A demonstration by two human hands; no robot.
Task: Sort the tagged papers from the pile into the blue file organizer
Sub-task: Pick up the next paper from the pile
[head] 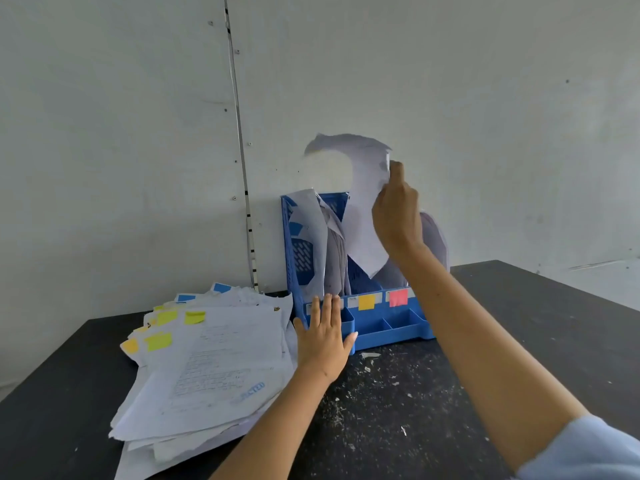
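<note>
The right hand (394, 213) is raised in the middle of the frame, its fingers and thumb curled and pinching the right edge of a sheet of paper (363, 209). The sheet hangs in the air over the blue file organizer (377, 327), above its middle slots. Its long axis runs roughly up and down; the top curls over toward the left of the frame, and the lowest corner points down into the organizer, just above the divider walls. Whether that corner touches anything inside cannot be told.

The organizer stands upright at the centre of the frame, on the far part of a dark table (519, 323), against a pale wall (138, 133). Its tall slots run front to back, and several papers already stand in them, leaning and curling. Along its low front ledge sit a yellow tag (366, 302) and, to the right, a pink tag (398, 297); shallow open trays lie in front of them.

The left hand (325, 337) is spread flat, fingers straight and close together, pressed against the organizer's front left corner.

To the left of that hand, in the lower left of the frame, lies the pile of papers (214, 368), loosely fanned, its long axis running from near to far. Yellow and blue tags stick out along its far and left edges. White flecks are scattered over the table near the centre bottom.
</note>
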